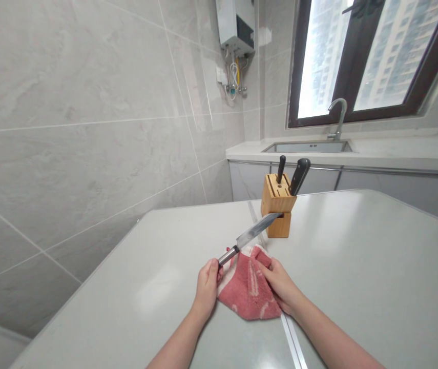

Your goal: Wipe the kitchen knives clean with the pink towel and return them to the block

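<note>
My left hand point(206, 288) is closed around the handle of a kitchen knife point(255, 231). Its blade points up and to the right, with the tip in front of the knife block. A red and white cloth point(250, 292) hangs below the blade, gripped at its right side by my right hand point(283, 286). The cloth's left edge lies close to my left hand; whether those fingers also hold it, I cannot tell. Beyond the blade stands a wooden knife block point(279, 225) with a small black-handled knife point(281, 169) and a larger black-handled one point(299, 177) in it.
The pale table point(172, 271) has a seam strip point(294, 342) running across it. A tiled wall point(88, 154) rises on the left. Farther back are a counter with a sink point(309, 147), a tap point(339, 118), a window and a wall-mounted water heater point(236, 28).
</note>
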`<state>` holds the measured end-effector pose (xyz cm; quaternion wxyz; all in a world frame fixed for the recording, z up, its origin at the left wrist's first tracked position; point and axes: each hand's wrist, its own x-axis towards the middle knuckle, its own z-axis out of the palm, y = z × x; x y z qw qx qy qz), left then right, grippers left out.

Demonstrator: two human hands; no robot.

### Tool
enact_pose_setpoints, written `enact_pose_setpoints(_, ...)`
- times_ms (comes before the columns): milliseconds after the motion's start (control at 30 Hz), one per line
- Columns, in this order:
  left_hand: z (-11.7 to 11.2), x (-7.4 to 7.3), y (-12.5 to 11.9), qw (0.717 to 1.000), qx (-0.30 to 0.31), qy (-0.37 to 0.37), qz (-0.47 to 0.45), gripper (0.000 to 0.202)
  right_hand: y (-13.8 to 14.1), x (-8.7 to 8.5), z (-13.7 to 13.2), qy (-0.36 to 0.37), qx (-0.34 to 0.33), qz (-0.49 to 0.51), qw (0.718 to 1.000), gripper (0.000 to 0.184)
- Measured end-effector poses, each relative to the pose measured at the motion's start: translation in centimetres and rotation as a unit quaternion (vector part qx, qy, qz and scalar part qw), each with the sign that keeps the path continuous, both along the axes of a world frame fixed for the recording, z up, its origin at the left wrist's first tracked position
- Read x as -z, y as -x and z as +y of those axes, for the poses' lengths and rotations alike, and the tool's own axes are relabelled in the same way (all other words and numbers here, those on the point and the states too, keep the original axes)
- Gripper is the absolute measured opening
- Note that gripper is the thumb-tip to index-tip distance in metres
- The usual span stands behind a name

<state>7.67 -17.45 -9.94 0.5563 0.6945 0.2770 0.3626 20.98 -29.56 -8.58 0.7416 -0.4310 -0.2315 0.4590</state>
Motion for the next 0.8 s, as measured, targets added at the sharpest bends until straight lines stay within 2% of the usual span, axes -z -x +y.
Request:
enact_pose_setpoints(333, -0.09, -0.09, 0.08, 1.000, -0.001, 0.002, 0.000, 0.049, 0.13, -0.33, 0.00, -0.017, 0.002, 0.026, 1.000, 0.033)
enact_pose_setpoints(800, -0.10, -0.17, 0.00, 1.000, -0.003, -0.001, 0.007, 0.051, 0.02, 0.04, 0.10, -0.017, 0.001, 0.024, 1.000, 0.032)
